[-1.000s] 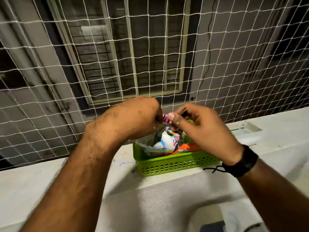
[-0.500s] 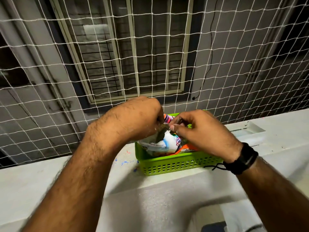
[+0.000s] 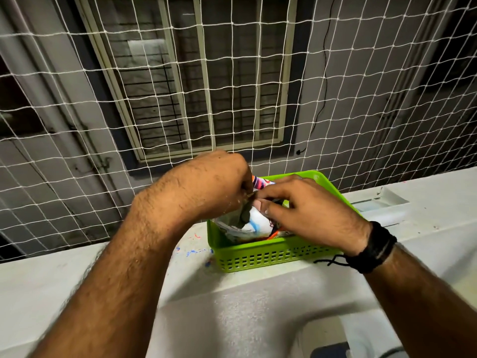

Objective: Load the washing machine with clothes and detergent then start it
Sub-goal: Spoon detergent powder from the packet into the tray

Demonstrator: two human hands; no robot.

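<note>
Through the head camera I see a white net [image 3: 361, 104] stretched across the whole upper view, and behind it a grey wall with a barred window [image 3: 196, 81] in a pale frame. Below the net runs a broad white ledge [image 3: 64, 277], speckled with small blue and red marks near its middle. A shallow recessed slot [image 3: 379, 202] sits in the ledge further right.

On the ledge, close against the net, stands a green perforated basket [image 3: 268, 257]. Inside it lies a crumpled white detergent packet [image 3: 247, 223] with blue and orange print, its top raised above the basket's rim.

Both forearms reach in from the bottom of the view and meet over the basket. My left hand [image 3: 211, 187] is curled into a tight bunch, knuckles up, its fingers pinching the upper edge of the packet. My right hand [image 3: 307, 210] comes in from the other side, fingers [image 3: 265, 205] bent and closed narrow on the same top edge, thumb and forefinger pressed against the foil just beside the left hand's grip. The two hands are touching or nearly so at the packet's mouth; I cannot tell whether it is torn.

A black band [image 3: 374, 246] wraps the right wrist, with a loose thread trailing toward the basket.
</note>
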